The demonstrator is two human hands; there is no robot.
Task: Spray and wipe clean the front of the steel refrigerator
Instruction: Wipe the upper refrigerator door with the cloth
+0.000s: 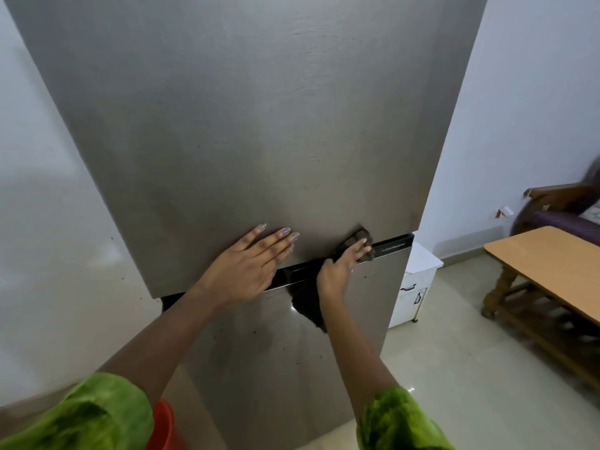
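Observation:
The steel refrigerator (246, 125) fills the middle of the head view, with a tall upper door and a shorter lower door split by a dark gap. My left hand (250, 264) lies flat with straight fingers on the bottom edge of the upper door. My right hand (341, 267) grips a dark brown cloth (357, 238) and presses it against the gap between the doors. Part of the cloth hangs down below that hand over the lower door. No spray bottle is in view.
A red bucket (165, 423) sits at the bottom left by the fridge's foot. A small white cabinet (412, 287) stands right of the fridge. A wooden table (552, 264) and a wooden sofa (561, 206) are at the far right on the tiled floor.

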